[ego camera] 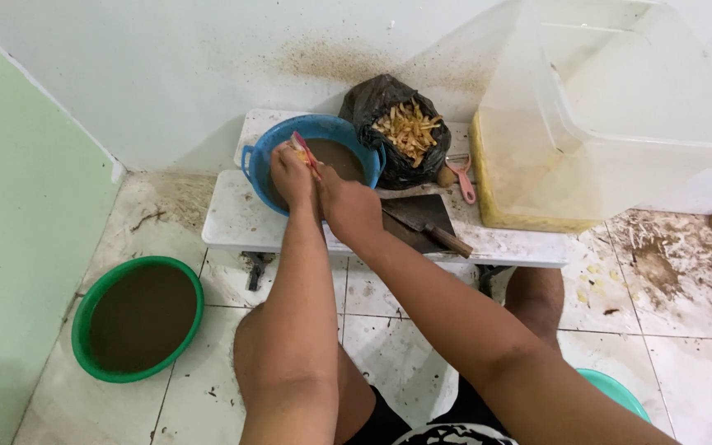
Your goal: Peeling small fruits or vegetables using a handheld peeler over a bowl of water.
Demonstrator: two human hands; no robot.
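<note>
We look down on a low white worktop set against a pale wall, our knees below it. Both hands meet over the near rim of a blue basin that holds brown, muddy water.

Our left hand is clenched around a small pale-yellow piece, held just above the basin's water line. Only a bit of the piece shows past the fingers; we cannot tell what it is.

Our right hand lies just beside the left, touching it, its grip closed on a pink-handled peeler whose head pokes up slantwise between the two hands, against the yellow piece.

Behind the basin, touching its right side, a black plastic bag sits open, filled with pale yellow peelings. To its right lies a second pink peeler on the worktop, with a small brown round thing just beside it.

A cleaver with a wooden handle rests on a dark board, just right of our right wrist.

A large clear plastic tub, yellowish at its base, stands tilted at the worktop's right end.

On the tiled floor to the left, a green basin holds more brown water. Dirt and yellow scraps are scattered on the tiles at right, with two small brown lumps near the wall.
</note>
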